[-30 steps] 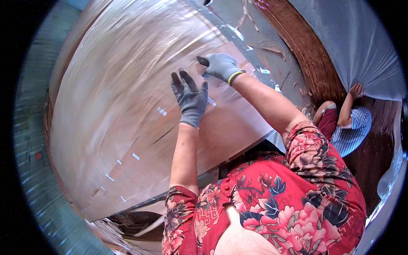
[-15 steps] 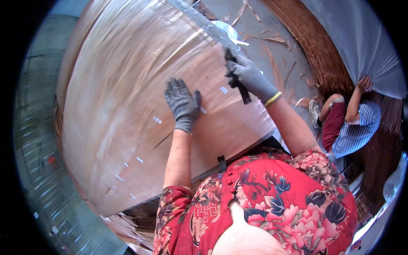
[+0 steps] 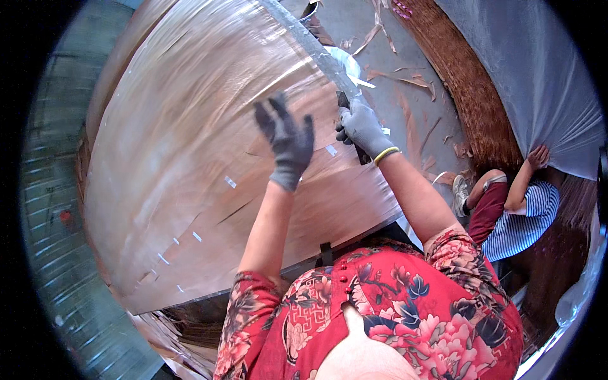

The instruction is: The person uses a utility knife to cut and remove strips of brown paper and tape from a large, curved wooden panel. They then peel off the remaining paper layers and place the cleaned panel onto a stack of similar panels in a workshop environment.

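Gripping a black tool [image 3: 342, 100], the right hand [image 3: 364, 125] is at one o'clock; the left hand [image 3: 290, 140] spreads over the veneer sheet [image 3: 196, 145], ten o'clock. Floor scraps [image 3: 418, 81] lie beyond; a co-worker [image 3: 522, 218] at three.

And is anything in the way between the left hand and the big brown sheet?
Nothing visible: the gloved left hand, open, is over the brown sheet; whether it touches, I can't tell. The black tool is to the side, in the right hand.
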